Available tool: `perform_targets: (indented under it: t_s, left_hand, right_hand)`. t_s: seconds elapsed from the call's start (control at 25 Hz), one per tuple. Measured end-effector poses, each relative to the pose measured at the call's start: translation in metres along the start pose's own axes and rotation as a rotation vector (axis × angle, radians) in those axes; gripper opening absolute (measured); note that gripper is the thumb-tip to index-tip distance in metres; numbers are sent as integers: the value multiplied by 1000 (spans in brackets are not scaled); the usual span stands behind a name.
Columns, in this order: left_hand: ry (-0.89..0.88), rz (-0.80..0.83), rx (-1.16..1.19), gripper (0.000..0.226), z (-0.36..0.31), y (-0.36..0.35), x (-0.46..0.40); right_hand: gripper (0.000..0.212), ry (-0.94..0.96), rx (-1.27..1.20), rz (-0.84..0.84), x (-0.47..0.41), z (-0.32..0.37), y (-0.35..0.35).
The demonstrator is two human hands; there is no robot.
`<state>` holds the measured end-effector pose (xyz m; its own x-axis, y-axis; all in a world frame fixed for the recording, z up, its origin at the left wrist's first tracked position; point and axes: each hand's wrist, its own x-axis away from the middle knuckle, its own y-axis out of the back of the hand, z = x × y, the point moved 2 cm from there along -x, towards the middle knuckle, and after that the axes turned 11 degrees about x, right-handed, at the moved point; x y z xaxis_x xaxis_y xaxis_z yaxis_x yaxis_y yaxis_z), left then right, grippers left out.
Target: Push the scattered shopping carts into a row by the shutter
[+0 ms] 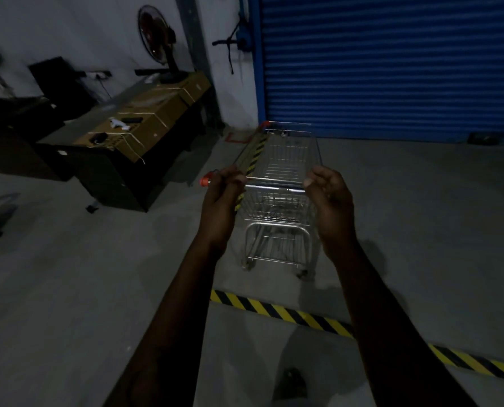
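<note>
A silver wire shopping cart (286, 160) stands in front of me, its nose pointing at the blue roller shutter (391, 66). My left hand (222, 198) grips the left end of the cart's handle bar, beside its red end cap. My right hand (330, 198) has its fingers curled at the right end of the bar; whether they close fully on the bar I cannot tell. The cart's basket holds nothing. Some floor separates its front from the shutter.
A dark desk with a cardboard box (145, 124) and a standing fan (156, 39) stands at the left by the wall. Yellow-black hazard tape (303, 315) crosses the grey floor under my arms. No other cart is in view.
</note>
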<state>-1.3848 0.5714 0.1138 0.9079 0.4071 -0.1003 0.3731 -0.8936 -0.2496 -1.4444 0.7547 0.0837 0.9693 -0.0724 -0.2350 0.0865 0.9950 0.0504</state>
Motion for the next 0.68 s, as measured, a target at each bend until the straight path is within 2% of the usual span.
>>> perform_targets:
  t_s: [0.28, 0.4, 0.68]
  left_hand:
    - [-103, 17, 21, 28, -59, 56, 205]
    - [-94, 17, 6, 32, -84, 70, 285]
    - [-146, 20, -71, 57, -119, 82, 463]
  right_hand:
    - [37, 112, 30, 7, 201, 84, 47]
    - [39, 85, -15, 39, 281, 113, 69]
    - [50, 132, -46, 96, 430, 165, 131]
